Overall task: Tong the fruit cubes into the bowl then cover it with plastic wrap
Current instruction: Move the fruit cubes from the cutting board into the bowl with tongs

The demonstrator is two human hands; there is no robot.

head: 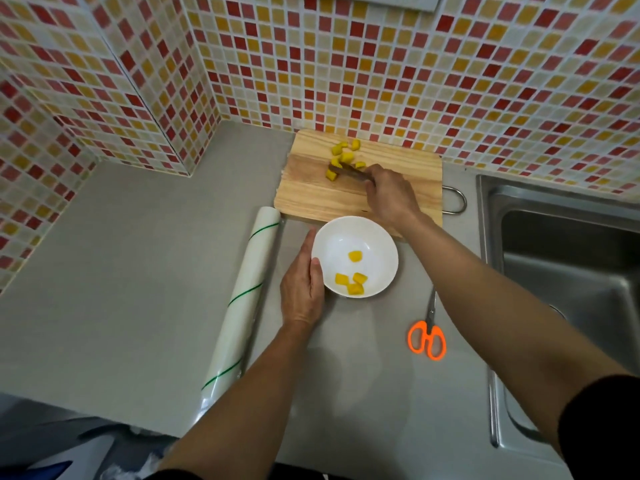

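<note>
Right hand [391,195] tongs [349,171] reach cubes [343,155] (just beyond knuckles) on board [311,199].

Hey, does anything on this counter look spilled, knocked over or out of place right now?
Nothing stands out. The fruit cubes are on the cutting board or in the upright bowl, none on the counter. The plastic wrap roll and scissors lie flat beside it.
</note>
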